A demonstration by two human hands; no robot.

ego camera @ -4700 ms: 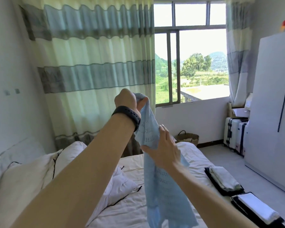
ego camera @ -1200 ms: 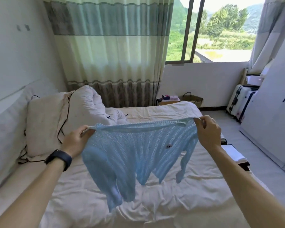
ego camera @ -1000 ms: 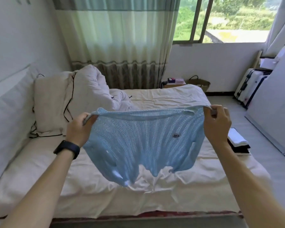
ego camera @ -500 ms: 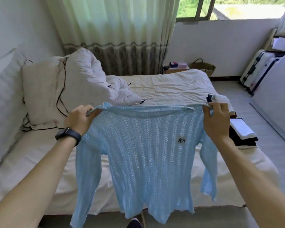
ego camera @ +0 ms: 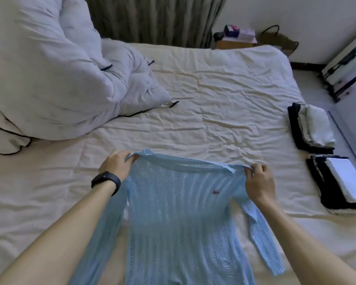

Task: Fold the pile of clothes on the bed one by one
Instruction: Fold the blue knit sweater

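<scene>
Pinching the light-blue knit sweater (ego camera: 173,206) at both shoulders, the left grip (ego camera: 116,164) and right grip (ego camera: 259,182) curl their fingers round its top edge; the sweater spreads logo-up over the near part of the bed (ego camera: 214,99), one sleeve lying on the sheet; creased sheet stretches beyond the collar; a crumpled duvet (ego camera: 49,68) fills the far left; two folded stacks (ego camera: 314,128) sit along the bed's right edge.

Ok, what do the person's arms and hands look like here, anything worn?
Both forearms are bare, no sleeves in view. The left hand and right hand have no gloves and no rings that show. The one thing worn is a black fitness band on the left wrist, with a smooth oblong face.
</scene>
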